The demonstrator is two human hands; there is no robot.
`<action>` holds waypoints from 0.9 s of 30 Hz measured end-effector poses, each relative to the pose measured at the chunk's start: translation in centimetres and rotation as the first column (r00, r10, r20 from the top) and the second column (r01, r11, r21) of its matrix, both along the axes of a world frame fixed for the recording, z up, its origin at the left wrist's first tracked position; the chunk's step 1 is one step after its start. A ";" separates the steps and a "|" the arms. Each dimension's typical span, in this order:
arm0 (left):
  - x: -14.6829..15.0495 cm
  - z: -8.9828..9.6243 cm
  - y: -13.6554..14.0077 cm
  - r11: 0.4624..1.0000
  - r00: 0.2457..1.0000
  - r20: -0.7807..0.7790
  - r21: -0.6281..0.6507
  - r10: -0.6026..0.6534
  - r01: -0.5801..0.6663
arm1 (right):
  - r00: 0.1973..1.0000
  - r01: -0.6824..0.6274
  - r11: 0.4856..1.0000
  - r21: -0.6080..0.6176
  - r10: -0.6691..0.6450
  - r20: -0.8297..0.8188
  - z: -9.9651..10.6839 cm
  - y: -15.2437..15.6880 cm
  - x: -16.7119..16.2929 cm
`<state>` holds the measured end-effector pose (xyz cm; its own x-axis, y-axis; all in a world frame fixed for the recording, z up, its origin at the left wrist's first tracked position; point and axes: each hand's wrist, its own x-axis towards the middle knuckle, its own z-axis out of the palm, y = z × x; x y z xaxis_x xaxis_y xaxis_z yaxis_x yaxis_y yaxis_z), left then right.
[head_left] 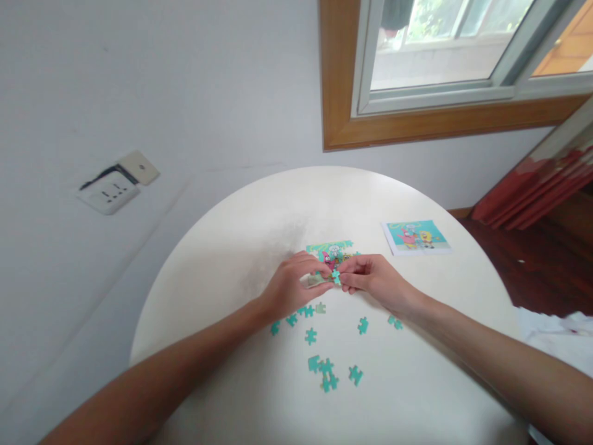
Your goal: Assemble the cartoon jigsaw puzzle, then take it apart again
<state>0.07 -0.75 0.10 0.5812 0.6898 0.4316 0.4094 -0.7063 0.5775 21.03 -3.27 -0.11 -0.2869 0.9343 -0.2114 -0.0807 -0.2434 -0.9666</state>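
The left hand [293, 279] and right hand [373, 275] together pinched a teal puzzle piece [336, 277] by the partly joined puzzle [334, 250] on the desk [208, 272]. Orienting it seemed the step; the next move likely called for matching its tabs to a gap.

Place: a home room, by its looks
Window [440, 46]: wood-framed, in a white wall [208, 80]
Curtain [532, 185]: red, near the window
Floor [498, 266]: dark reddish wood
Socket [111, 190]: fixed to the wall
Bench [204, 272]: round and white
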 end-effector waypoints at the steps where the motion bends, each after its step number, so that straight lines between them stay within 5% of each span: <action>1: 0.0 -0.1 0.0 1.000 1.000 -0.008 0.005 0.002 -0.002 | 1.000 0.001 1.000 0.001 -0.001 -0.009 -0.1 0.0 -0.1; 16: 0.2 -0.3 -0.5 0.998 0.995 -0.084 0.021 -0.052 0.054 | 0.994 -0.103 0.994 0.037 0.101 0.044 -0.5 -0.5 -0.5; 20: 0.3 0.2 -0.5 1.000 0.998 -0.054 -0.010 0.010 -0.010 | 0.989 -0.128 0.991 0.042 0.125 0.075 -0.3 -0.6 -0.3; 23: 0.3 0.7 -0.5 0.997 0.997 -0.072 -0.068 0.041 -0.046 | 0.984 -0.147 0.989 0.025 0.144 0.103 -0.3 -0.8 -0.2; 27: 0.4 0.9 -0.6 0.968 0.990 -0.120 -0.247 -0.076 0.044 | 0.982 -0.165 0.986 0.018 0.162 0.100 -0.2 -0.9 -0.2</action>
